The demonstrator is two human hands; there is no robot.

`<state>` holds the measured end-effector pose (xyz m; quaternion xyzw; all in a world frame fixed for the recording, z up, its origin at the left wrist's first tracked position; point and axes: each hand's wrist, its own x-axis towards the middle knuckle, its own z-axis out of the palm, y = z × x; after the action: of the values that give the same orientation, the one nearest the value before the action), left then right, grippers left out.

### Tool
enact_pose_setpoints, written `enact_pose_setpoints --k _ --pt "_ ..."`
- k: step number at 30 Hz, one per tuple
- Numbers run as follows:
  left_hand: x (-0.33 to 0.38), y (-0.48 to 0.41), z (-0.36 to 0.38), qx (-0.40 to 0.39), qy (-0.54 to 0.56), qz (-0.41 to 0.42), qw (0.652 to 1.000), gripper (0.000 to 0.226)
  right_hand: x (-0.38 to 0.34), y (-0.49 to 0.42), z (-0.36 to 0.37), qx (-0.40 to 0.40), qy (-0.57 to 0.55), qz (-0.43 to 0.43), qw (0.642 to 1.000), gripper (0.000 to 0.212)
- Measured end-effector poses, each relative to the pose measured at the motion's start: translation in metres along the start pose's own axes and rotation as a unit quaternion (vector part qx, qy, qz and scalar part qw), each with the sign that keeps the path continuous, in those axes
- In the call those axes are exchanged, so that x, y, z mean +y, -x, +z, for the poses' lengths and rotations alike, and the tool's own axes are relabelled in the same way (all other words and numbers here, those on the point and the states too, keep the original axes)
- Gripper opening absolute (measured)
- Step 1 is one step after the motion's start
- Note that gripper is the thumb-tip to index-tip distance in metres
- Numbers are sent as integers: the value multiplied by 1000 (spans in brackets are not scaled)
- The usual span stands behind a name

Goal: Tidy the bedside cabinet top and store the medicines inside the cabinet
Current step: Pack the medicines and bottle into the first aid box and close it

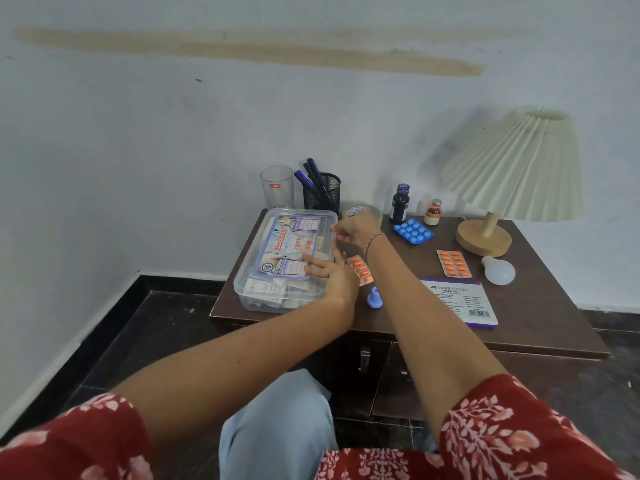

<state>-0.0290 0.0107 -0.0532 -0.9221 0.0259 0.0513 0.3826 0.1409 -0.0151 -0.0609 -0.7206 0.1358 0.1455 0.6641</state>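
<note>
Your left hand (334, 273) lies with its fingers straight and flat on the lid of the clear box (263, 292), on the left of the worktop (536, 306). Your right hand (358, 227) has its fingers curled at the lid's right edge, and honestly I can't tell if it's gripping. The meds are all out on top: blue strip (414, 231), orange strip (453, 263), second orange strip (362, 270) half under your left wrist, dark bottle (400, 206) and small bottle (433, 213) near the lamp (512, 168).
</note>
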Motion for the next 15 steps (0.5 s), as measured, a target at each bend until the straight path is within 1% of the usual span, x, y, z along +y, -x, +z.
enact_pose_setpoints --k 1,2,3,4,6,7,8,9,10,11,12,13,15 --pt "-1 2 2 9 5 5 1000 69 0 0 0 0 0 -2 1000 16" --pt "-2 3 6 11 3 19 1000 84 0 0 0 1 -1 -6 1000 17" --pt "-3 5 8 24 -13 35 999 93 1 -1 1 4 -3 -9 1000 18" --pt "-4 7 8 28 -11 46 998 89 1 0 1 7 -4 -13 1000 20" --pt "-8 11 -2 52 11 39 998 61 2 1 2 13 -1 -19 1000 22" --pt "-9 14 -7 50 49 25 997 48 2 1 2 15 2 -20 1000 21" --pt "-7 13 -10 47 35 12 998 42 2 1 1 15 6 -20 1000 20" --pt "-4 13 -8 23 53 -1 998 39 2 0 1 13 10 -18 1000 18" --pt "-6 17 -8 -18 97 2 995 39 2 0 1 12 16 -16 1000 15" --pt "-5 19 -7 -32 133 15 990 39 2 0 1 12 22 -16 1000 14" --pt "1 16 -4 -4 165 -12 986 37 2 0 1 13 28 -17 999 14" --pt "5 14 3 40 146 -17 988 35 2 1 0 17 30 -21 999 14" --pt "7 15 10 40 47 2 998 34 2 2 0 23 31 -28 999 20"
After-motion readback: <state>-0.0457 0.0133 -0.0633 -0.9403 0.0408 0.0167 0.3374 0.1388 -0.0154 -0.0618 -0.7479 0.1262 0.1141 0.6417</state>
